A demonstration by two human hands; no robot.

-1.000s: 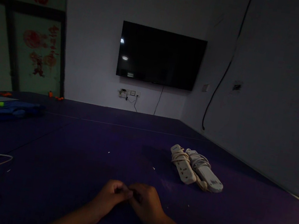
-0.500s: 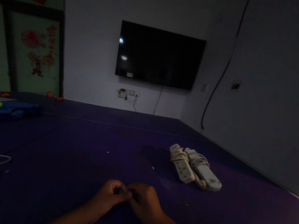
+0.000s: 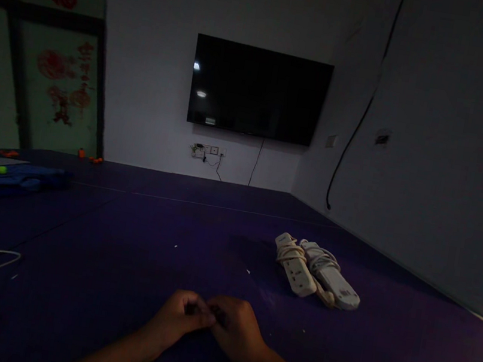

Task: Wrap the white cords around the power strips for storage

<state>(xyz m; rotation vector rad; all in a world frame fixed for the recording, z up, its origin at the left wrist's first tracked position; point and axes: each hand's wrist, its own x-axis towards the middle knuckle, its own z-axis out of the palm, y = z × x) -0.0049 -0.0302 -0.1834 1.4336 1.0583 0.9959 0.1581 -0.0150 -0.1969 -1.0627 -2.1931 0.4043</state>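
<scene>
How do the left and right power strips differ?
The left strip shows socket holes; the right strip shows a dark-marked patch and no visible sockets. In this dim light, the left strip looks creamier, the right strip greyer-white. Both lie on the purple surface, each with a pale cord wound around it.
</scene>
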